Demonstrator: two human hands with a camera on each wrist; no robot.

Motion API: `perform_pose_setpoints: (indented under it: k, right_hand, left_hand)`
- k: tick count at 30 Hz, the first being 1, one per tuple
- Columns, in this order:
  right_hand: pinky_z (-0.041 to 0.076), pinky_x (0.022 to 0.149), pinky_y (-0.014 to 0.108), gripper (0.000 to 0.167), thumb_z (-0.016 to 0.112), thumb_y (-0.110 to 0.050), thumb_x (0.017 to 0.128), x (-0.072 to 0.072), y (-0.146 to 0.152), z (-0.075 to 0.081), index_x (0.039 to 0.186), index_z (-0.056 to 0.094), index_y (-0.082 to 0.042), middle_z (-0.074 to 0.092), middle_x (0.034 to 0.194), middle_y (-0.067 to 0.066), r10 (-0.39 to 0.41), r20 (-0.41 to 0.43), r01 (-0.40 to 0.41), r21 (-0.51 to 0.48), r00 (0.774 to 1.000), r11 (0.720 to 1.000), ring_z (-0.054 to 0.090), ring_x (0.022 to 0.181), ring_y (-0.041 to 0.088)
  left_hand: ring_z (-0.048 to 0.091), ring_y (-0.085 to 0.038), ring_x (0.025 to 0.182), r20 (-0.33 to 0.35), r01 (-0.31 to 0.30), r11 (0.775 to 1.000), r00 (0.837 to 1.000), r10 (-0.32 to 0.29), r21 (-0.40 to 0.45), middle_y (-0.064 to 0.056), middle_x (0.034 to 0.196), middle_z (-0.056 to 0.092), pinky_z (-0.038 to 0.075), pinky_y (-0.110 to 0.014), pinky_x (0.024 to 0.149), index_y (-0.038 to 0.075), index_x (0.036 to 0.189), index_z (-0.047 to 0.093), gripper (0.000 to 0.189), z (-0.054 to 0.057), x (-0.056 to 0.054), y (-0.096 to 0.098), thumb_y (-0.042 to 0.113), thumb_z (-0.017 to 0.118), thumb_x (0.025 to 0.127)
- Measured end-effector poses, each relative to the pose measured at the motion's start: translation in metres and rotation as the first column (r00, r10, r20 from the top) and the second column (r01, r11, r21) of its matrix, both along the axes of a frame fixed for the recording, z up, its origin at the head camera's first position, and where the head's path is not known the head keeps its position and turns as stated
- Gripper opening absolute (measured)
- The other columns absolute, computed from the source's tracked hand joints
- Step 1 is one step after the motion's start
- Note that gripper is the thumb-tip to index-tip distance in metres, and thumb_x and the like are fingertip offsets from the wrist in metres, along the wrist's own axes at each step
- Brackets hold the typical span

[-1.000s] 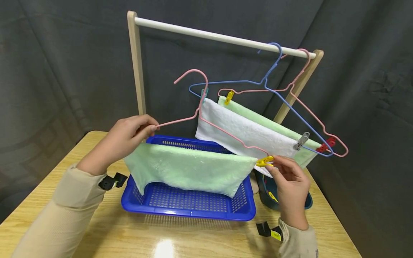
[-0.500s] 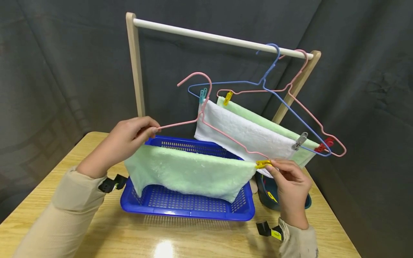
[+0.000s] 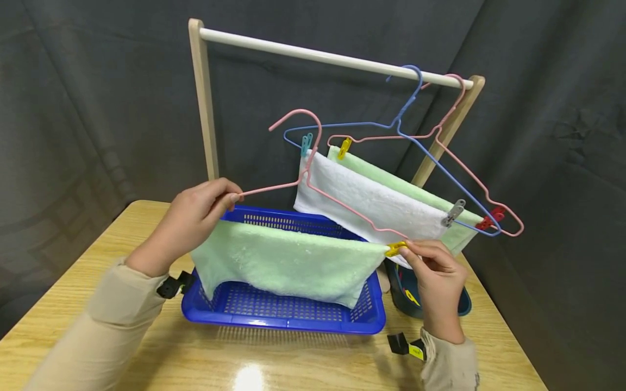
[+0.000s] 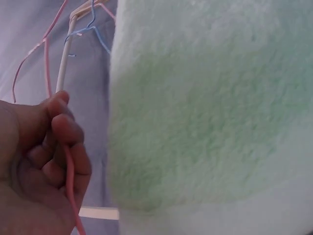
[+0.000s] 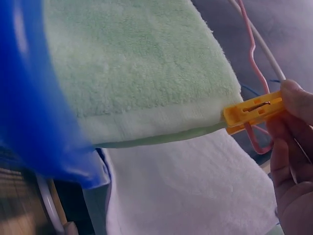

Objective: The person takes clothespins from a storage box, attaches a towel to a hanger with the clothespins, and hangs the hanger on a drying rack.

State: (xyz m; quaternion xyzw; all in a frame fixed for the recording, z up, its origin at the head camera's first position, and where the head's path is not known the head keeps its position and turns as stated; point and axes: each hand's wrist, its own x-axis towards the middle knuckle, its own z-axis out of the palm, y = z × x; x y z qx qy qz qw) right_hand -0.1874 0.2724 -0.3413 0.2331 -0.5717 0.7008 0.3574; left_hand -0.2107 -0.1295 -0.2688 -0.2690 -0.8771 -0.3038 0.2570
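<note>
My left hand point(image 3: 195, 214) pinches one arm of a pink wire hanger point(image 3: 342, 205), whose hook points up to the left. A light green towel point(image 3: 293, 263) hangs folded along the hanger's lower side, over the blue basket point(image 3: 283, 323). At the towel's right corner sits a yellow clothespin point(image 5: 252, 110), its jaws on the towel edge. My right hand point(image 3: 437, 282) pinches that clothespin's handle ends between thumb and fingers. In the right wrist view, the hanger's bent end loops beside the clothespin. Towel cloth fills most of the left wrist view.
Behind stands a wooden rack with a white rod point(image 3: 303, 52). A blue hanger point(image 3: 362, 124) with a white towel point(image 3: 362, 190) and another pink hanger with a green towel hang at its right. A dark bin point(image 3: 408, 307) with clothespins stands right of the basket.
The hanger's hook has shifted slightly right and down. My right hand has moved a little left with the clothespin, whose handles now look pressed less far apart from the towel corner.
</note>
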Motion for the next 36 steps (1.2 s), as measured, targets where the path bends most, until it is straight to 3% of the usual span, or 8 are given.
perform_pose_setpoints:
  k: [5, 10, 18, 24, 28, 36]
  right_hand:
    - [0.055, 0.079, 0.020, 0.016, 0.068, 0.028, 0.079, -0.004, -0.001, -0.003, 0.094, 0.069, 0.023, 0.070, 0.091, 0.013, -0.081, -0.005, 0.082, 0.050, 0.997, 0.995, 0.063, 0.090, 0.023]
    - [0.047, 0.072, 0.017, 0.015, 0.072, 0.023, 0.080, -0.007, -0.001, -0.005, 0.094, 0.071, 0.020, 0.071, 0.089, 0.008, -0.182, 0.023, 0.175, 0.163, 0.983, 0.971, 0.058, 0.083, 0.016]
    - [0.044, 0.070, 0.017, 0.018, 0.073, 0.020, 0.081, -0.009, 0.002, -0.009, 0.099, 0.073, 0.015, 0.069, 0.091, 0.006, -0.239, 0.060, 0.213, 0.282, 0.969, 0.935, 0.056, 0.082, 0.015]
    - [0.045, 0.074, 0.019, 0.025, 0.072, 0.020, 0.081, -0.011, 0.002, -0.009, 0.105, 0.074, 0.013, 0.068, 0.094, 0.009, -0.267, 0.039, 0.238, 0.342, 0.963, 0.909, 0.058, 0.085, 0.018]
    - [0.046, 0.076, 0.020, 0.029, 0.072, 0.020, 0.081, -0.010, 0.000, -0.007, 0.109, 0.073, 0.012, 0.070, 0.097, 0.004, -0.292, 0.018, 0.267, 0.353, 0.956, 0.897, 0.060, 0.088, 0.016]
    - [0.047, 0.079, 0.017, 0.023, 0.067, 0.017, 0.087, -0.009, -0.001, -0.009, 0.110, 0.069, 0.016, 0.059, 0.113, 0.004, -0.307, 0.044, 0.280, 0.304, 0.951, 0.911, 0.055, 0.106, 0.016]
  left_hand:
    - [0.054, -0.015, 0.075, -0.022, -0.014, 1.000, 1.000, 0.015, 0.020, -0.003, 0.092, 0.067, 0.045, -0.036, 0.066, 0.008, 0.106, 0.067, 0.011, -0.006, -0.001, 0.004, 0.011, 0.056, 0.105]
    - [0.054, -0.015, 0.074, -0.020, -0.016, 1.000, 1.000, 0.017, 0.017, -0.002, 0.089, 0.065, 0.045, -0.036, 0.065, 0.007, 0.106, 0.067, 0.011, -0.008, 0.000, 0.006, 0.011, 0.057, 0.105]
    - [0.054, -0.017, 0.075, -0.037, -0.041, 0.999, 0.998, 0.041, 0.018, -0.004, 0.088, 0.065, 0.045, -0.038, 0.067, 0.006, 0.105, 0.067, 0.011, -0.009, -0.001, 0.009, 0.009, 0.057, 0.104]
    - [0.052, -0.017, 0.073, -0.020, -0.053, 0.998, 0.998, 0.054, 0.022, -0.003, 0.083, 0.061, 0.042, -0.037, 0.065, 0.006, 0.105, 0.068, 0.010, -0.011, -0.002, 0.009, 0.011, 0.058, 0.104]
    - [0.050, -0.018, 0.071, -0.005, -0.065, 0.997, 0.998, 0.065, 0.028, -0.003, 0.081, 0.059, 0.041, -0.036, 0.064, 0.006, 0.105, 0.068, 0.011, -0.012, -0.002, 0.010, 0.012, 0.059, 0.104]
    - [0.051, -0.019, 0.071, 0.036, -0.097, 0.995, 0.995, 0.095, 0.039, -0.004, 0.081, 0.059, 0.041, -0.036, 0.062, 0.006, 0.106, 0.067, 0.012, -0.010, -0.001, 0.011, 0.014, 0.058, 0.104]
